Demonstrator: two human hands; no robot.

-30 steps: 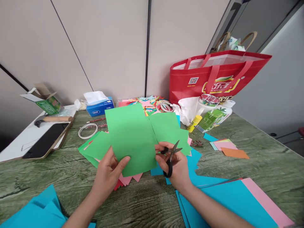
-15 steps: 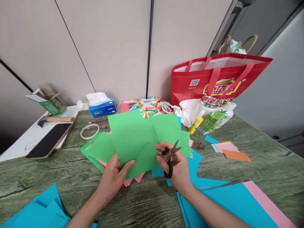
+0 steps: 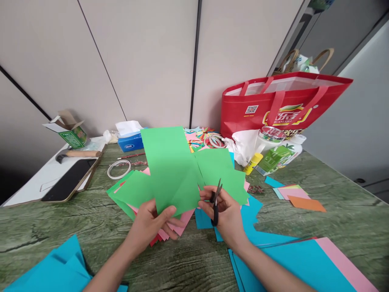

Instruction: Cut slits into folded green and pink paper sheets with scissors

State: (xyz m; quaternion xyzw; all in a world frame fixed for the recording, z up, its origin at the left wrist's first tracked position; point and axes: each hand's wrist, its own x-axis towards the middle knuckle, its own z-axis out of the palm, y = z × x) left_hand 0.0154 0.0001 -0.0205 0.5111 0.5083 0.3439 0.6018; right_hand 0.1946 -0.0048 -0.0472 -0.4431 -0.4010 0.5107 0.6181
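A sheet of green paper [image 3: 170, 166] stands upright in front of me, pinched near its lower left by my left hand [image 3: 152, 225], thumb in front and fingers behind. My right hand [image 3: 226, 215] holds black-handled scissors [image 3: 216, 202], their blades pointing up and nearly closed. Its thumb and a finger also touch the sheet's lower right edge. Behind lie more green sheets [image 3: 133, 188] over pink and red paper [image 3: 185, 223]. Blue paper pieces [image 3: 252, 211] spread to the right, beneath my right wrist.
A red bag [image 3: 243, 109], glue stick [image 3: 253, 163] and green carton [image 3: 272, 159] stand at the back right. A tissue box [image 3: 130, 142], tape roll [image 3: 119, 169], phone [image 3: 65, 182] and hammer [image 3: 82, 153] are left. Blue stacks [image 3: 54, 269] lie near the front.
The green sheet has risen a little and looks narrower, turned or bent. Fingers of my left hand now show below it. The scissor blades have come closer together, and the view has shifted slightly.
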